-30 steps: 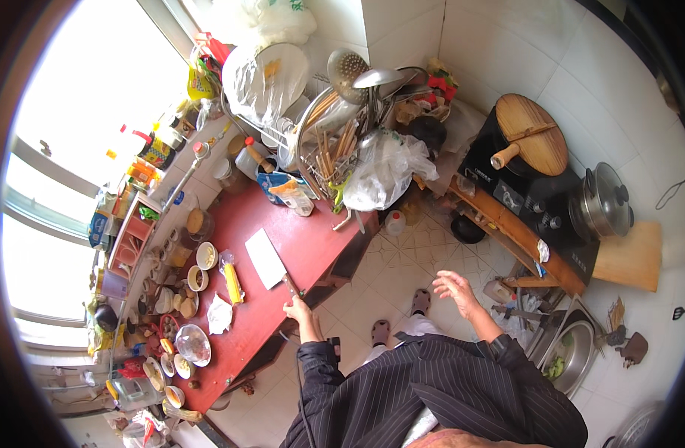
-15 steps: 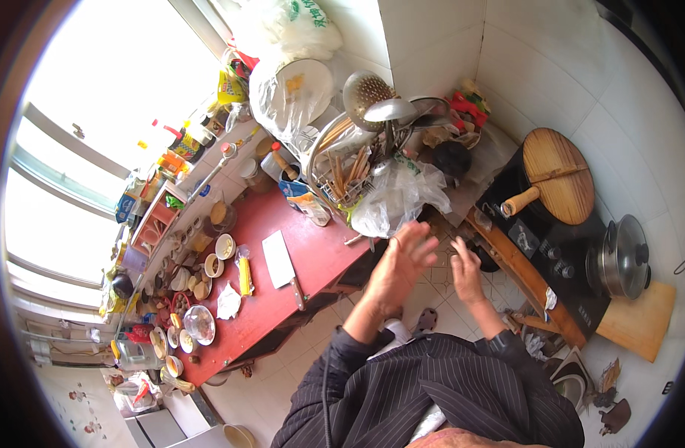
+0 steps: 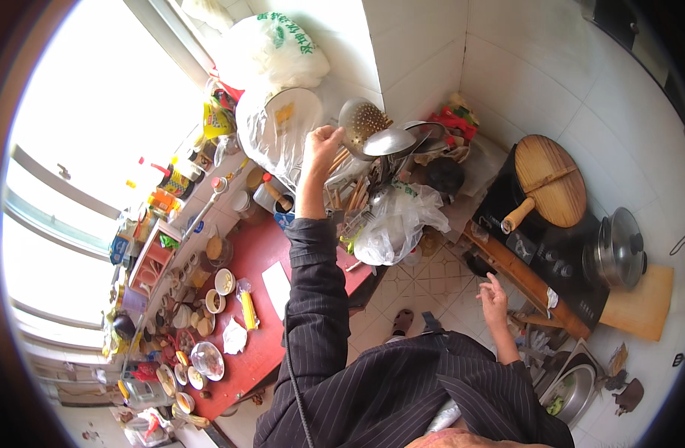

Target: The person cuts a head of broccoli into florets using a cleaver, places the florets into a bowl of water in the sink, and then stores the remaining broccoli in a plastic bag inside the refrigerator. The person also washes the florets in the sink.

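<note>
My left hand (image 3: pixel 322 148) is stretched forward over the dish rack, beside a perforated skimmer (image 3: pixel 365 119) and a metal ladle (image 3: pixel 389 142). Its fingers are curled closed; whatever lies in them, if anything, is hidden. Behind that hand a plate (image 3: pixel 301 108) is wrapped in clear plastic. Wooden chopsticks (image 3: pixel 355 196) stand in the rack near my wrist. My right hand (image 3: pixel 494 300) hangs over the floor by the stove counter, open, fingers apart and holding nothing. A cleaver (image 3: pixel 275 283) lies on the red counter, partly covered by my left sleeve.
The red counter (image 3: pixel 260 243) carries several small bowls and a yellow packet (image 3: pixel 248 308). A crumpled clear bag (image 3: pixel 402 216) hangs from the rack. At right a wok with a wooden lid (image 3: pixel 555 179) and a glass-lidded pot (image 3: pixel 622 250) stand on the stove, near a cutting board (image 3: pixel 637 302).
My left hand has gone from beside the right hand forward and left to the dish rack, its fingers closing. My right hand has dropped slightly back and right. The view has shifted.
</note>
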A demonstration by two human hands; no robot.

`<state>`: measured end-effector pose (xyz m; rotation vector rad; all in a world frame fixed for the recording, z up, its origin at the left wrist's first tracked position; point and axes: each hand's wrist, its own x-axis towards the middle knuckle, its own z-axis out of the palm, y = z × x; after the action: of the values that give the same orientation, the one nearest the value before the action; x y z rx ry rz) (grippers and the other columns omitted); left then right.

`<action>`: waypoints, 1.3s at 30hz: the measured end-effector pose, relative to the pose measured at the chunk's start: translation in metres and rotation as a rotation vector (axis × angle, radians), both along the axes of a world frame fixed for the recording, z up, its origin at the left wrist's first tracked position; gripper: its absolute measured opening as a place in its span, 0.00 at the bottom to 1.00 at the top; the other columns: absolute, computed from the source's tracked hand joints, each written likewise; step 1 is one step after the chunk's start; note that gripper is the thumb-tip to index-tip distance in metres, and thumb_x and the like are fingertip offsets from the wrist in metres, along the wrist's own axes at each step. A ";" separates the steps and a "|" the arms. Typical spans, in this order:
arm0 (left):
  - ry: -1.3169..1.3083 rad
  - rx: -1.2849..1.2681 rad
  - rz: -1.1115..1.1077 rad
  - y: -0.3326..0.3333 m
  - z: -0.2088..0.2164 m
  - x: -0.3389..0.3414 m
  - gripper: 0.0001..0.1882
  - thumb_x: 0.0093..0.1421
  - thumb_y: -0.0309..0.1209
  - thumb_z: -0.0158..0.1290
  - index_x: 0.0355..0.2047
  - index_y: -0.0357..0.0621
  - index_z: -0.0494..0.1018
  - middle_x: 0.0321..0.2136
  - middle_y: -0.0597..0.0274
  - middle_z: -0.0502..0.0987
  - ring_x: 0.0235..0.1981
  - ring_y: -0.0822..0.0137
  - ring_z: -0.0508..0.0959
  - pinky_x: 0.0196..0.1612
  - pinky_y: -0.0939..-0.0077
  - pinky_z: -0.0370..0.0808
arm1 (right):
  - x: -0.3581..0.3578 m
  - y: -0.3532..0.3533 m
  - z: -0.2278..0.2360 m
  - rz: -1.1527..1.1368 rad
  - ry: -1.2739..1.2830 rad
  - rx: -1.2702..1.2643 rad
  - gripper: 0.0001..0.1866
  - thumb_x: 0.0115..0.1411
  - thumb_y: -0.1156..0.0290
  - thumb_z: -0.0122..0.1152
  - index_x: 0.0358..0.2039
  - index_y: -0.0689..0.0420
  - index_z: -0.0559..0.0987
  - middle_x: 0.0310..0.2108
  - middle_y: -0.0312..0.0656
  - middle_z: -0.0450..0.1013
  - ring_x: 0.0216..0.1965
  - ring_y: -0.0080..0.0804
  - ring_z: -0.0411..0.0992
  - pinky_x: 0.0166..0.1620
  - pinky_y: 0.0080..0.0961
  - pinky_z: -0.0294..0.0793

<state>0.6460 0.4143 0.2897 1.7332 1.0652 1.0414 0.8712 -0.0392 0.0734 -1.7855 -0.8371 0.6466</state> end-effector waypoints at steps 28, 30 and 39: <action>-0.779 0.489 -0.055 -0.149 0.190 -0.022 0.15 0.64 0.32 0.52 0.47 0.35 0.73 0.45 0.59 0.75 0.43 0.69 0.73 0.45 0.72 0.70 | -0.035 -0.012 0.139 -0.193 -0.412 0.159 0.38 0.59 0.64 0.64 0.66 0.57 0.59 0.63 0.51 0.60 0.61 0.43 0.61 0.60 0.36 0.61; -0.876 0.262 -0.205 -0.186 0.183 -0.004 0.16 0.64 0.33 0.52 0.48 0.35 0.73 0.46 0.58 0.75 0.45 0.67 0.73 0.47 0.70 0.70 | -0.032 -0.023 0.162 -0.142 -0.646 0.185 0.45 0.56 0.53 0.66 0.68 0.57 0.56 0.69 0.50 0.50 0.70 0.47 0.48 0.66 0.44 0.51; -0.740 -0.854 -0.795 -0.383 0.031 0.119 0.21 0.65 0.37 0.50 0.52 0.34 0.70 0.51 0.53 0.75 0.52 0.60 0.74 0.57 0.62 0.70 | -0.046 -0.218 0.135 -0.150 -0.146 0.039 0.42 0.57 0.53 0.65 0.66 0.54 0.58 0.55 0.51 0.69 0.52 0.48 0.70 0.55 0.40 0.69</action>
<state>0.7647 0.0312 0.3202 0.7941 0.1986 0.4895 0.8253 -0.2571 0.2087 -1.8557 -0.7988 0.4036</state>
